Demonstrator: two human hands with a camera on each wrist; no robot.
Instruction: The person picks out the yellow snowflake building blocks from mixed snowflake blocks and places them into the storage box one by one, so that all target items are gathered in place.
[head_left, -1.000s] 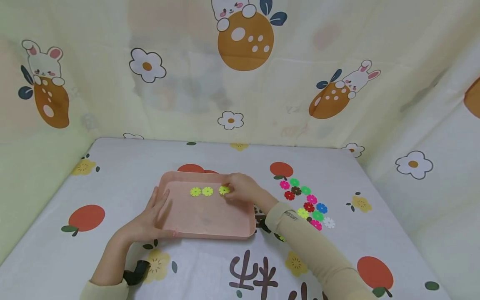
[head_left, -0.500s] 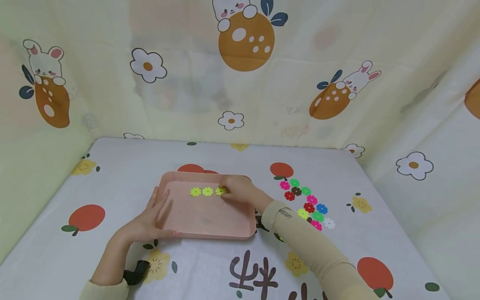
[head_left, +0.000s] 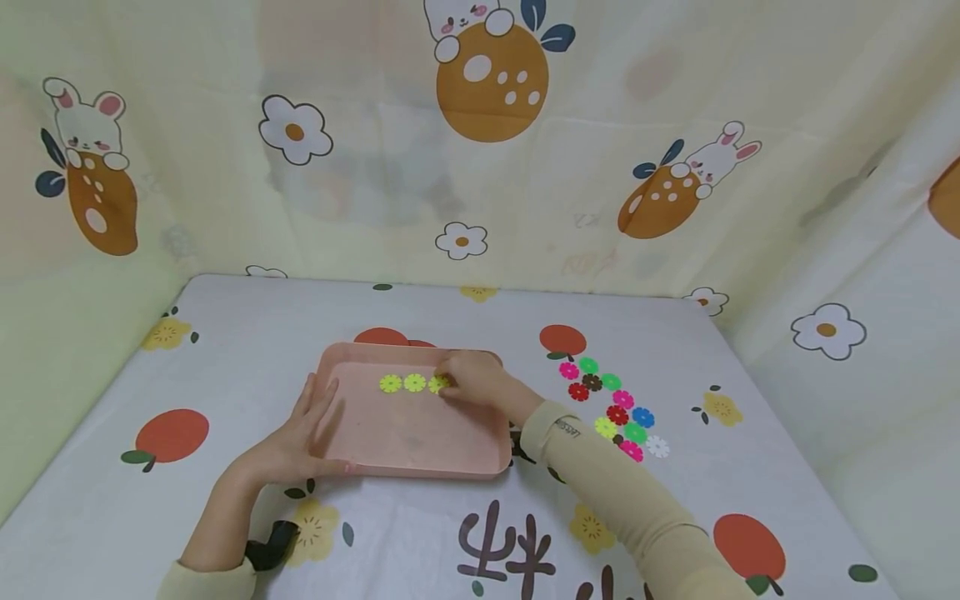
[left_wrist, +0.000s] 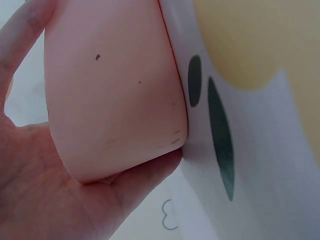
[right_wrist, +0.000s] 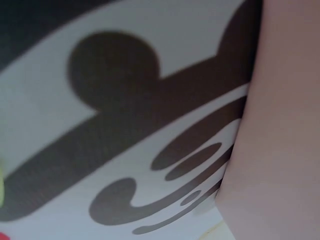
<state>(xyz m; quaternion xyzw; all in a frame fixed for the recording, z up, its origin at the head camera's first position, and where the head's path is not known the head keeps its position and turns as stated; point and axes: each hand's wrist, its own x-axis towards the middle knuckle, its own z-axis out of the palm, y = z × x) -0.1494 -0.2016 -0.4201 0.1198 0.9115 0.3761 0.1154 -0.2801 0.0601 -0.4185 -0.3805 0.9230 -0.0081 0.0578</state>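
Note:
A shallow pink tray (head_left: 408,433) lies on the table. Two yellow notched interlocking discs, the left one (head_left: 391,383) and the middle one (head_left: 415,382), lie flat in it near the far wall. My right hand (head_left: 477,382) reaches over the tray's right side, its fingertips pinching a third yellow disc (head_left: 437,384) at the row's right end; the fingers partly cover it. My left hand (head_left: 288,442) spans the tray's near left corner, fingers stretched along the left rim and thumb along the front wall. The left wrist view shows this corner between thumb and fingers.
Right of the tray lies a loose scatter of several discs: green (head_left: 636,432), blue (head_left: 642,417), red (head_left: 617,415), white (head_left: 657,447), pink, brown and yellow. A printed cloth (head_left: 247,333) covers the table. A patterned curtain (head_left: 360,208) stands behind it.
My right hand has moved slightly left, bringing the third yellow disc close to the other two. The left hand and the tray have stayed in place.

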